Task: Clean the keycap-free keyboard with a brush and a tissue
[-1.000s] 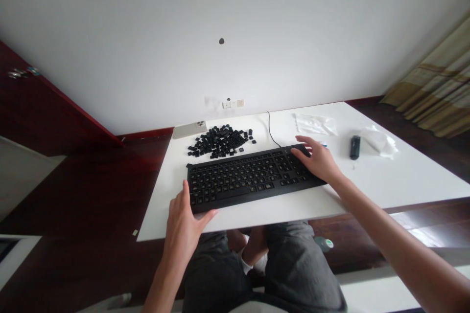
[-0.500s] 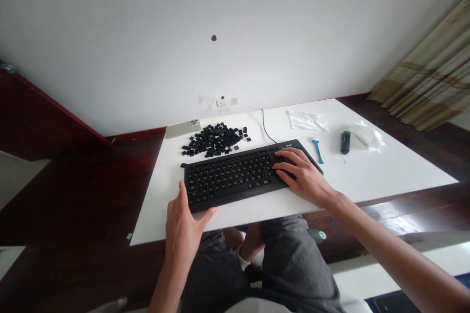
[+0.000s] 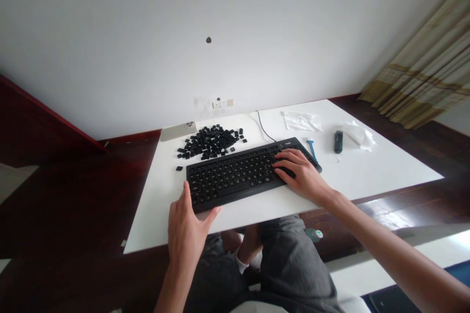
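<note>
A black keyboard (image 3: 238,176) lies across the white table (image 3: 367,176) in front of me, its cable running to the back. My left hand (image 3: 189,227) grips the keyboard's near left corner, thumb on the front edge and fingers along the side. My right hand (image 3: 301,176) rests flat on the right part of the keys, fingers spread. A heap of loose black keycaps (image 3: 209,142) lies behind the keyboard on the left.
A phone (image 3: 178,131) lies at the table's back left corner. To the right of the keyboard are a blue tool (image 3: 312,148), a small black device (image 3: 338,141), and clear plastic bags (image 3: 301,120). Behind stands a white wall; dark floor surrounds the table.
My right hand slid from the keyboard's far right end leftward onto the keys, uncovering the blue tool. The left hand kept its hold on the corner.
</note>
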A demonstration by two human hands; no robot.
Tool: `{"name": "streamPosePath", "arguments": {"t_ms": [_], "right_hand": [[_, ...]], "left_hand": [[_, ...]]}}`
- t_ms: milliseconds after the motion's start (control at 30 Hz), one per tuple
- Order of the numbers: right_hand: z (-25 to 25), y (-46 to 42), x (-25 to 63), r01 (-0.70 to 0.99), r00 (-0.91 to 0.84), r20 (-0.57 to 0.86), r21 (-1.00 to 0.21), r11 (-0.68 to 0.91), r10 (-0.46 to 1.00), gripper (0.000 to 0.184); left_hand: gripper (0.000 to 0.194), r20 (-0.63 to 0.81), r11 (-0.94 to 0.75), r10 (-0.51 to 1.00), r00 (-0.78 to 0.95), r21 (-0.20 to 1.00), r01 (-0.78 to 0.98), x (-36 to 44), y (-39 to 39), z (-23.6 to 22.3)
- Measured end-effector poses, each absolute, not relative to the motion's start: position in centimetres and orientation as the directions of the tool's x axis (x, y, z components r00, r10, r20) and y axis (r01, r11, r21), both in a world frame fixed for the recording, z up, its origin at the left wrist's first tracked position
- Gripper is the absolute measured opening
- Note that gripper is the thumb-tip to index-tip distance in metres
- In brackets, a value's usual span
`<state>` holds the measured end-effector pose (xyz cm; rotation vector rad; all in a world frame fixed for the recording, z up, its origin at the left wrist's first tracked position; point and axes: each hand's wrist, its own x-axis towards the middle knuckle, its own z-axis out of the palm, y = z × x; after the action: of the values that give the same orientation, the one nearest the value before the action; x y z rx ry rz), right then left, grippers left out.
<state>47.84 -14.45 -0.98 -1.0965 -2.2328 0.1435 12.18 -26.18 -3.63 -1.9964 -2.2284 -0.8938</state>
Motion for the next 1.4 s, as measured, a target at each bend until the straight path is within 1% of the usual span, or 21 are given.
{"name": "streamPosePath", "arguments": {"t_ms": [100, 167, 267, 333, 400, 500, 567, 633, 733, 767, 800, 867, 900, 933, 1000, 1067, 1133, 1200, 1300, 1333, 1400], "right_hand": [[-0.3, -13.9, 48.3, 0.671, -0.436, 0.51, -0.366, 0.645, 0.742, 0.024], [0.6, -12.0, 49.5, 0.686, -0.398, 0.544, -0.358, 0.633, 0.739, 0.025], [2.0, -6.6, 52.5, 0.775, -0.239, 0.564, -0.38, 0.506, 0.79, 0.029], [2.7, -2.3, 54.4, 0.838, -0.066, 0.483, -0.448, 0.311, 0.873, 0.034], [3.1, 1.3, 55.8, 0.881, 0.073, 0.322, -0.465, 0.091, 0.944, 0.039], [3.7, 4.1, 56.2, 0.879, 0.106, 0.24, -0.476, 0.022, 0.965, 0.037], [4.4, 4.2, 55.3, 0.865, 0.123, 0.274, -0.5, 0.032, 0.954, 0.043], [5.0, 3.1, 53.2, 0.844, 0.12, 0.335, -0.53, 0.082, 0.934, 0.044], [4.6, -1.4, 47.5, 0.79, -0.003, 0.385, -0.565, 0.238, 0.923, 0.033], [4.0, -3.6, 44.9, 0.757, -0.104, 0.376, -0.57, 0.318, 0.921, 0.03], [3.2, -6.2, 42.2, 0.697, -0.265, 0.356, -0.572, 0.433, 0.896, 0.03], [1.3, -11.6, 36.8, 0.551, -0.559, 0.329, -0.538, 0.638, 0.761, 0.036], [0.4, -14.1, 34.5, 0.511, -0.642, 0.327, -0.492, 0.705, 0.693, 0.041], [-0.3, -16.4, 32.6, 0.508, -0.668, 0.333, -0.449, 0.735, 0.665, 0.049], [-1.4, -19.4, 30.9, 0.497, -0.704, 0.334, -0.399, 0.771, 0.627, 0.059], [-1.9, -20.4, 31.9, 0.501, -0.72, 0.321, -0.374, 0.781, 0.615, 0.062], [-2.2, -19.9, 34.9, 0.568, -0.682, 0.311, -0.344, 0.747, 0.662, 0.065], [-2.6, -18.8, 38.2, 0.696, -0.554, 0.339, -0.312, 0.646, 0.76, 0.071], [-3.4, -18.2, 39.5, 0.787, -0.395, 0.39, -0.323, 0.525, 0.832, 0.078], [-3.6, -18.5, 38.5, 0.788, -0.374, 0.403, -0.337, 0.515, 0.836, 0.081], [-3.8, -19.6, 34.6, 0.742, -0.408, 0.407, -0.374, 0.556, 0.817, 0.085]], "left_hand": [[0.116, 0.341, 0.012, 0.922, -0.186, 0.454, 0.891, 11.3, -26.1, -3.2], [0.114, 0.308, 0.016, 0.93, -0.203, 0.515, 0.857, 9.8, -25.5, -2.6], [0.096, 0.288, 0.029, 0.917, -0.276, 0.64, 0.767, 6.7, -23.0, -1.4], [0.083, 0.305, 0.012, 0.891, -0.338, 0.727, 0.687, 4.6, -20.1, -0.5], [0.073, 0.328, -0.012, 0.856, -0.4, 0.785, 0.619, 2.7, -16.5, 0.2], [0.055, 0.397, -0.058, 0.77, -0.499, 0.823, 0.565, 0.4, -10.7, 0.7], [0.042, 0.371, -0.03, 0.723, -0.583, 0.86, 0.509, -1.0, -7.3, 0.8], [0.033, 0.329, 0.017, 0.682, -0.653, 0.886, 0.464, -2.4, -4.5, 0.8], [0.028, 0.304, 0.088, 0.61, -0.732, 0.892, 0.444, -4.2, -2.0, 0.5], [0.028, 0.304, 0.111, 0.581, -0.755, 0.89, 0.443, -4.7, -1.5, 0.2], [0.029, 0.301, 0.135, 0.555, -0.776, 0.887, 0.441, -5.2, -1.2, -0.1], [0.03, 0.277, 0.186, 0.526, -0.804, 0.885, 0.427, -5.9, -1.0, -1.0], [0.029, 0.261, 0.207, 0.525, -0.81, 0.884, 0.419, -6.2, -1.1, -1.4], [0.029, 0.249, 0.222, 0.531, -0.81, 0.882, 0.416, -6.4, -1.2, -1.8], [0.027, 0.245, 0.231, 0.556, -0.794, 0.873, 0.43, -6.7, -1.4, -2.5], [0.026, 0.268, 0.221, 0.588, -0.764, 0.855, 0.47, -6.8, -1.5, -3.0], [0.025, 0.289, 0.213, 0.616, -0.732, 0.834, 0.509, -6.8, -1.5, -3.2], [0.024, 0.299, 0.216, 0.637, -0.711, 0.816, 0.537, -6.7, -1.4, -3.2], [0.024, 0.301, 0.225, 0.661, -0.687, 0.794, 0.565, -6.4, -1.2, -3.0], [0.024, 0.303, 0.226, 0.668, -0.68, 0.788, 0.573, -6.3, -1.2, -2.9], [0.024, 0.312, 0.224, 0.677, -0.666, 0.775, 0.591, -5.9, -1.3, -2.6]]}}
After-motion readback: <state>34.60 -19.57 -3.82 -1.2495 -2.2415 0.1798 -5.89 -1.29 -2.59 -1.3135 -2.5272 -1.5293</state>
